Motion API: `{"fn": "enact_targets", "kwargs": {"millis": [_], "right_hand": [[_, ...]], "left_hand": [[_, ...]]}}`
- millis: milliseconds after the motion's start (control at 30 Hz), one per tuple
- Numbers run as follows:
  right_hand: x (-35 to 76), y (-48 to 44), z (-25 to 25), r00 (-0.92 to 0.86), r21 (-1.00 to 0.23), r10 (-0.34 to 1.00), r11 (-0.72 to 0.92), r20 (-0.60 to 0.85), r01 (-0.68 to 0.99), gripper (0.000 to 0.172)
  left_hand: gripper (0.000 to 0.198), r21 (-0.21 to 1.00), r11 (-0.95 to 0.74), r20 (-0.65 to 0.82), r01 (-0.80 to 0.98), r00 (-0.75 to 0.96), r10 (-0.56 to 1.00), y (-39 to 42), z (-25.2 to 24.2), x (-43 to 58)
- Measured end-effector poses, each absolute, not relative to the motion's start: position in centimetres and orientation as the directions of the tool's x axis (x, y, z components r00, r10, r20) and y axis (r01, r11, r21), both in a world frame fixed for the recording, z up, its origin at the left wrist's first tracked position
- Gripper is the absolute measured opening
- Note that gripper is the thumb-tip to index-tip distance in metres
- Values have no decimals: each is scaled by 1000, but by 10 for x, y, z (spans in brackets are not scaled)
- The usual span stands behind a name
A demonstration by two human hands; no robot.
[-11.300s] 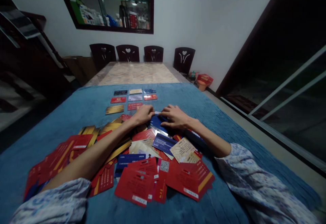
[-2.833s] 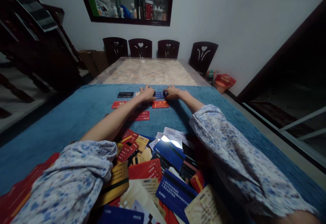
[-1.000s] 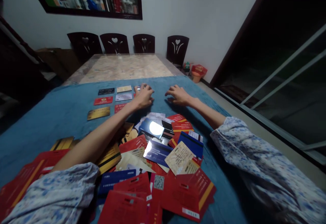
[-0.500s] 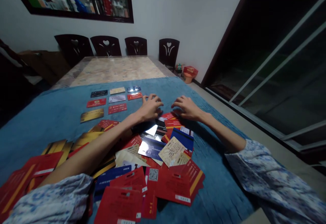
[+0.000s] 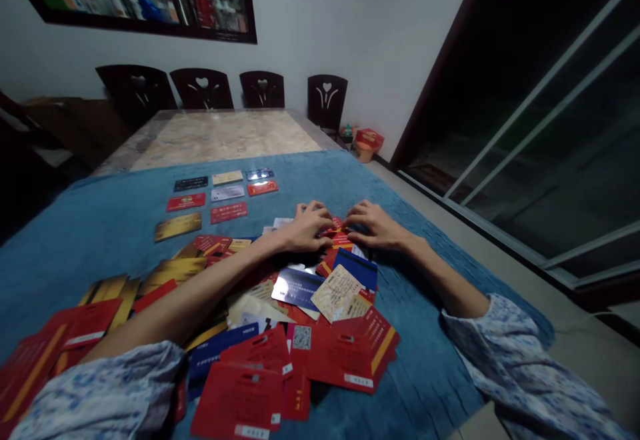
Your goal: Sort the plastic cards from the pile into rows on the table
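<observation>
A loose heap of bank-type cards lies before me on the blue cloth (image 5: 125, 200). My left hand (image 5: 311, 228) rests over the heap's far part, its fingers curved and apart, the tips at the left edge of some red cards (image 5: 342, 239). Opposite it, my right hand (image 5: 374, 227) has its bent fingers and thumb at the right edge of those same cards, with a gap between them. Closer to me are a blue card (image 5: 357, 269), a beige card (image 5: 338, 293) and a shiny purple-blue card (image 5: 297, 285). My left forearm crosses the heap and hides part of it.
Beyond the heap, several cards lie separately in rough rows, including a gold card (image 5: 179, 227), a red card (image 5: 229, 213) and a dark card (image 5: 191, 184). Past the cloth is the bare marble-look tabletop (image 5: 225, 135). Dark chairs (image 5: 201, 88) stand behind it.
My left hand has come nearer and slightly right, uncovering pale cards beyond it. My right hand has lowered onto the red cards' edge. The view has shifted slightly.
</observation>
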State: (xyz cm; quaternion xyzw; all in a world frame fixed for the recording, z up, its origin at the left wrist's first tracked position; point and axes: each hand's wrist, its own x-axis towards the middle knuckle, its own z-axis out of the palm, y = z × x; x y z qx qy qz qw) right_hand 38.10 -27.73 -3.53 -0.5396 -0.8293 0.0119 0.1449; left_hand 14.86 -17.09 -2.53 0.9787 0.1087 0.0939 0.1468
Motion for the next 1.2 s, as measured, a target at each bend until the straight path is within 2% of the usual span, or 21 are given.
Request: {"fn": "enact_targets", "kwargs": {"millis": [367, 500, 633, 933, 1200], "right_hand": [[384, -275, -46, -406, -160, 880, 450, 248, 878, 34], [385, -272, -49, -400, -146, 875, 449, 274, 881, 35], [387, -277, -43, -409, -142, 877, 452, 251, 881, 35], [385, -284, -34, -415, -200, 885, 455, 211, 868, 42], [387, -284, -39, -406, -302, 882, 464, 238, 832, 48]], "left_hand": [[23, 294, -930, 197, 219, 939, 283, -165, -36, 150], [24, 256, -949, 197, 183, 951, 237, -167, -35, 150], [22, 267, -954, 182, 140, 964, 192, -168, -30, 148], [22, 239, -960, 145, 147, 972, 185, -168, -25, 146], [34, 205, -965, 171, 165, 965, 201, -164, -31, 145]]}}
